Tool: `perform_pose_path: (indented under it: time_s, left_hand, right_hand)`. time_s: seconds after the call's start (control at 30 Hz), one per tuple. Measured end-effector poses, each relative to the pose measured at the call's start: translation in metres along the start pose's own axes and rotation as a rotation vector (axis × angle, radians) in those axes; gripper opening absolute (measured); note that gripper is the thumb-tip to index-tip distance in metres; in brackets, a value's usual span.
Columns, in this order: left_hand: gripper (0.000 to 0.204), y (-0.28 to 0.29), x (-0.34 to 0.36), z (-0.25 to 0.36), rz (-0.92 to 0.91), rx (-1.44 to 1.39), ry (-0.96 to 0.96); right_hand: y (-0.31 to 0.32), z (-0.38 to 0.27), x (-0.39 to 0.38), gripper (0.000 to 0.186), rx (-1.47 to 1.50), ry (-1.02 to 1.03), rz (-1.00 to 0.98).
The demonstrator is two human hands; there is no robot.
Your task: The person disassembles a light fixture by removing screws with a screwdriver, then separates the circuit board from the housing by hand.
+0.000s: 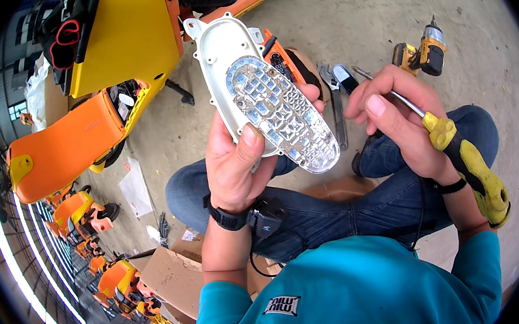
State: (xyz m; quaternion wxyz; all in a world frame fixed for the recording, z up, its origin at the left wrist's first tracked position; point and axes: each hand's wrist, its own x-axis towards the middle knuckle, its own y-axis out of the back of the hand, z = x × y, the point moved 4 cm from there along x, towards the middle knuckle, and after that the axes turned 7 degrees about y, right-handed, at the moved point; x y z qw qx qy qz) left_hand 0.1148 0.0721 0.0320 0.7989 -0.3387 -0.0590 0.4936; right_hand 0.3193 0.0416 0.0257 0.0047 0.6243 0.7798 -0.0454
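My left hand (pixel 240 151) grips a long white and silver cover plate (pixel 217 55), thumb on its face and fingers behind. The cover has small screw lugs around its rim, and a scuffed, dirt-flecked silver panel with raised shapes fills its lower part. In my right hand (pixel 402 111) is a screwdriver (pixel 470 167) with a yellow and black handle. Its metal shaft runs between my fingers, and its tip points up and left toward the cover, apart from it. The handle's far end lies over my right wrist and forearm.
A yellow and orange scooter (pixel 122 45) stands at the upper left. On the concrete floor are a cordless driver (pixel 430 51), a wrench (pixel 337 107) and an orange tool case (pixel 280 57). Cardboard boxes (pixel 174 278) sit at the lower left, and more scooters (pixel 77 210) line the left.
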Motion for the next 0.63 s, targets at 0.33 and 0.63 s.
perform_pose_path:
  time_s: [0.33, 0.63]
  left_hand:
    - [0.078, 0.010, -0.013, 0.003, 0.210, 0.152, -0.102]
    - [0.081, 0.009, 0.000, -0.001, 0.055, 0.181, -0.084]
  right_hand:
    - [0.003, 0.003, 0.000, 0.020, 0.010, -0.061, 0.012]
    - [0.005, 0.004, 0.000, 0.025, 0.009, -0.059, -0.035]
